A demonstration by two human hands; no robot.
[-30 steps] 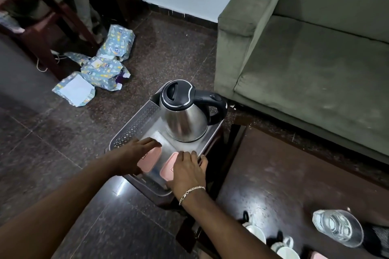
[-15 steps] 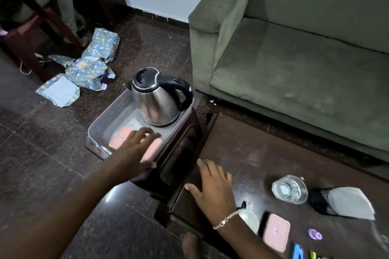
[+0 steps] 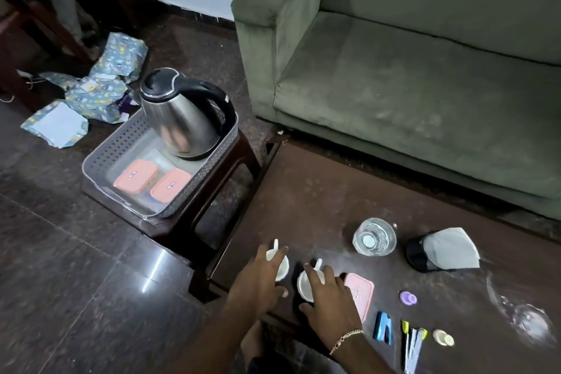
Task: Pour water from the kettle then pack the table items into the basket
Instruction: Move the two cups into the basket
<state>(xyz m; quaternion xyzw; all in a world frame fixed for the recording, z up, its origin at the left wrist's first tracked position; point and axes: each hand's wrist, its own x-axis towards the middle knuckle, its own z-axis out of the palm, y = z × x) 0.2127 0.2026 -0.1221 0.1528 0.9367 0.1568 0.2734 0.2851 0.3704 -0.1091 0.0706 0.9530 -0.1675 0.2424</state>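
Two small white cups, each with a white spoon, stand on the dark wooden table (image 3: pixel 318 191) near its front left corner. My left hand (image 3: pixel 258 282) lies over the left cup (image 3: pixel 283 267), with fingers and thumb on either side of it. My right hand (image 3: pixel 332 300) grips the right cup (image 3: pixel 303 287) the same way. To the left, a grey perforated basket (image 3: pixel 100 158) sits on a stool. It holds the steel kettle (image 3: pixel 182 118) and two pink-lidded boxes (image 3: pixel 136 176) (image 3: pixel 170 186). A third pink-lidded box (image 3: pixel 362 291) lies by my right hand.
Further right on the table are a glass of water (image 3: pixel 374 237), a black holder with a white paper filter (image 3: pixel 440 249), a purple cap (image 3: pixel 408 297), a blue item (image 3: pixel 383 323), pens (image 3: pixel 413 343), a small bottle (image 3: pixel 443 337) and a tipped wine glass (image 3: pixel 522 313). A green sofa (image 3: pixel 409 85) stands behind.
Both hands have left the basket and its pink boxes and moved right to the table, where each now sits on a white cup. The view has swung right.
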